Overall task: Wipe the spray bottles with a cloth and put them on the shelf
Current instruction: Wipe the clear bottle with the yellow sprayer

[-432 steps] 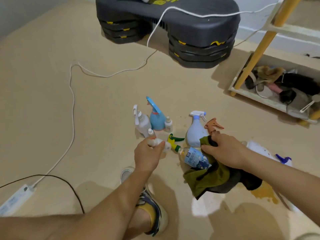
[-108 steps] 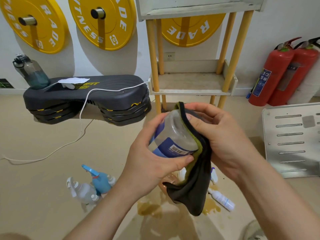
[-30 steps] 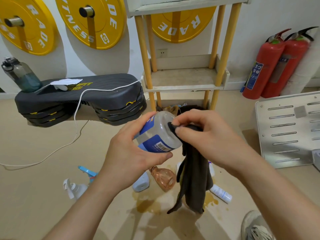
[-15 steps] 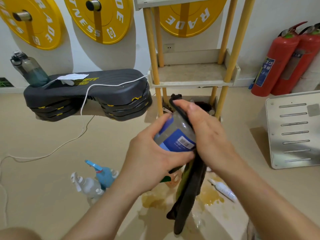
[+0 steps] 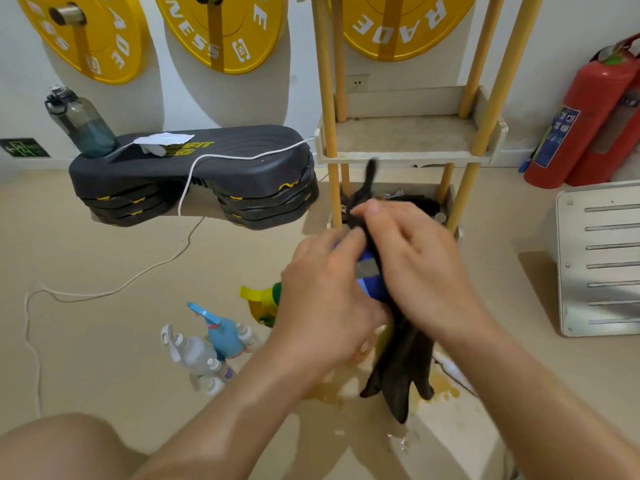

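The left hand (image 5: 322, 299) is being kept wrapped around the spray bottle (image 5: 370, 280), and the right hand (image 5: 415, 261) is being curled over it with the dark cloth (image 5: 401, 368) gripped against its side. Compared with half a second ago, far less of the bottle is being shown. The rounded base and barcode that were being turned toward the camera are now being covered by the right hand, and only a strip of blue label is being left visible between the two hands. The bottle's yellow and green trigger head (image 5: 258, 301) is now being shown poking out to the left of the left hand. The bottle is being held in the air between the palms, in front of the shelf (image 5: 408, 142) and above the wet patch (image 5: 440, 388) on the floor. A tip of cloth is being left sticking up above the right hand, and the rest is being left hanging below both hands. The other spray bottles (image 5: 221, 337) are being left standing on the floor, left of the forearms.
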